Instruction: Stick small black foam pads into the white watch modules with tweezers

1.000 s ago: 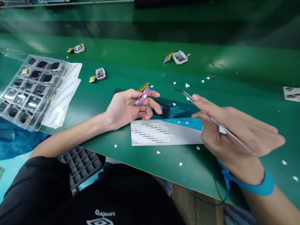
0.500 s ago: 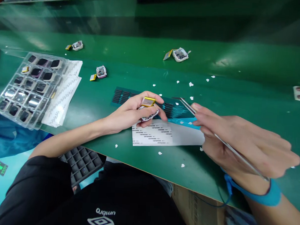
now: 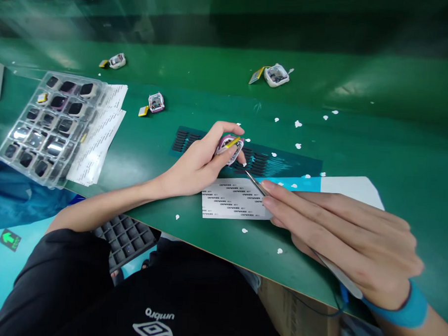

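1. Here, head view: the left hand (image 3: pixel 200 162) has its fingers curled closed around a small pink-cased watch module (image 3: pixel 230 147), held just above the green bench mat (image 3: pixel 154 150). A yellow tab (image 3: pixel 233 141) sticks out of the module's top edge.
2. The right hand (image 3: pixel 339 237) pinches a pair of tweezers (image 3: pixel 256 184) between thumb and first two fingers, closed on the shaft. Whether anything sits in the tip I cannot tell; it is too fine to resolve.
3. The tweezer tip lies over the white label sheet (image 3: pixel 233 200), just below the module and apart from it. The dark sheet of black pads (image 3: pixel 269 162) lies just behind the sheet.
4. Judgement on the step: a label is being lifted from the sheet for the module. To do it well, slide the tip under a corner at a shallow angle, peel slowly so the label does not curl, and keep the module steady and tilted toward the eye.
5. Risk, as I judge it: the tip slipping and scoring the backing.
6. Elsewhere: a clear blister tray (image 3: pixel 43 130) of watch parts at far left over printed sheets; three loose modules farther back, one (image 3: pixel 156 102) nearest; white paper bits scattered about. A blue wrist strap (image 3: pixel 413 305) sits on the right wrist.
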Demonstrator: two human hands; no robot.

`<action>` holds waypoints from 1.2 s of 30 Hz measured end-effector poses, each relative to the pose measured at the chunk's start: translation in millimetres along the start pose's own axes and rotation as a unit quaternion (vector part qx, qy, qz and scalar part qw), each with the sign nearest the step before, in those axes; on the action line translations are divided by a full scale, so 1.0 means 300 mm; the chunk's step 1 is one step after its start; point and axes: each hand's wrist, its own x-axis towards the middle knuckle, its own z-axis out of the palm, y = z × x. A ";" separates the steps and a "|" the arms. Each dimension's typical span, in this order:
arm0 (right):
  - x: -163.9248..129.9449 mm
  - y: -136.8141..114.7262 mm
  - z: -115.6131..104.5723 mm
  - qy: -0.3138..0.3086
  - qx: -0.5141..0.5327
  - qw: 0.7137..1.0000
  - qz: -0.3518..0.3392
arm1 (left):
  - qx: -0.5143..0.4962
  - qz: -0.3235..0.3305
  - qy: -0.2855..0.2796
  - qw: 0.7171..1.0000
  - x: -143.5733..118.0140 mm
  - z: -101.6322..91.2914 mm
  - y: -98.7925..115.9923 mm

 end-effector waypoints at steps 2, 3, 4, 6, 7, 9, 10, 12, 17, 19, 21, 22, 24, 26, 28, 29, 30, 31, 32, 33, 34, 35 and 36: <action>-0.003 -0.003 -0.020 -0.012 -0.004 1.000 0.012 | 0.043 0.023 0.010 0.999 0.003 -0.008 -0.007; -0.004 -0.005 -0.027 -0.005 -0.005 1.000 0.011 | 0.060 0.035 0.012 0.998 0.005 -0.013 -0.008; -0.005 -0.005 -0.029 -0.005 -0.005 1.000 0.011 | 0.080 0.051 0.018 0.995 0.008 -0.019 -0.009; -0.006 -0.003 -0.024 -0.011 -0.003 1.000 0.015 | 0.134 0.092 0.047 0.986 0.012 -0.026 -0.010; -0.008 0.001 -0.017 -0.013 -0.002 1.000 0.013 | 0.155 0.110 0.068 0.979 0.013 -0.028 -0.011; -0.012 0.011 0.003 0.010 -0.009 1.000 -0.008 | 0.145 0.115 0.109 0.977 0.015 -0.027 -0.012; -0.016 0.017 0.013 0.026 -0.014 0.999 -0.024 | 0.113 0.100 0.122 0.981 0.015 -0.024 -0.012; -0.024 0.027 0.031 0.052 -0.025 0.997 -0.046 | 0.025 0.051 0.132 0.990 0.016 -0.015 -0.011; -0.031 0.028 0.045 0.042 -0.031 0.998 -0.031 | -0.075 -0.018 0.125 0.989 0.011 0.012 -0.006; -0.028 0.023 0.046 0.036 -0.024 0.999 -0.023 | -0.077 -0.016 0.128 0.989 0.005 0.023 -0.005; -0.024 0.021 0.050 0.037 -0.020 0.999 -0.026 | -0.071 -0.019 0.129 0.989 -0.001 0.031 -0.003; -0.023 0.022 0.054 0.040 -0.022 0.999 -0.030 | -0.069 -0.021 0.129 0.989 -0.004 0.034 -0.002; -0.020 0.024 0.061 0.047 -0.027 0.997 -0.047 | -0.064 -0.024 0.126 0.990 -0.008 0.038 0.001; -0.019 0.027 0.067 0.048 -0.028 0.997 -0.046 | -0.062 -0.025 0.122 0.990 -0.010 0.040 0.004; -0.020 0.028 0.069 0.043 -0.024 0.998 -0.036 | -0.064 -0.031 0.118 0.990 -0.011 0.042 0.007; -0.020 0.029 0.070 0.041 -0.020 0.998 -0.034 | -0.067 -0.034 0.117 0.990 -0.010 0.042 0.008; -0.021 0.030 0.070 0.042 -0.016 0.998 -0.033 | -0.071 -0.036 0.117 0.990 -0.010 0.042 0.008; -0.022 0.030 0.070 0.043 -0.012 0.998 -0.036 | -0.074 -0.038 0.116 0.990 -0.010 0.043 0.008; -0.023 0.031 0.071 0.044 -0.007 0.998 -0.037 | -0.076 -0.038 0.115 0.990 -0.010 0.043 0.008; -0.023 0.031 0.072 0.043 -0.001 0.998 -0.035 | -0.077 -0.035 0.114 0.990 -0.010 0.043 0.008; -0.023 0.032 0.073 0.043 0.005 0.999 -0.032 | -0.075 -0.032 0.113 0.990 -0.011 0.043 0.008; -0.023 0.031 0.074 0.040 0.012 0.999 -0.027 | -0.071 -0.031 0.111 0.991 -0.011 0.044 0.007; -0.021 0.030 0.074 0.037 0.019 0.999 -0.021 | -0.066 -0.030 0.111 0.991 -0.012 0.045 0.006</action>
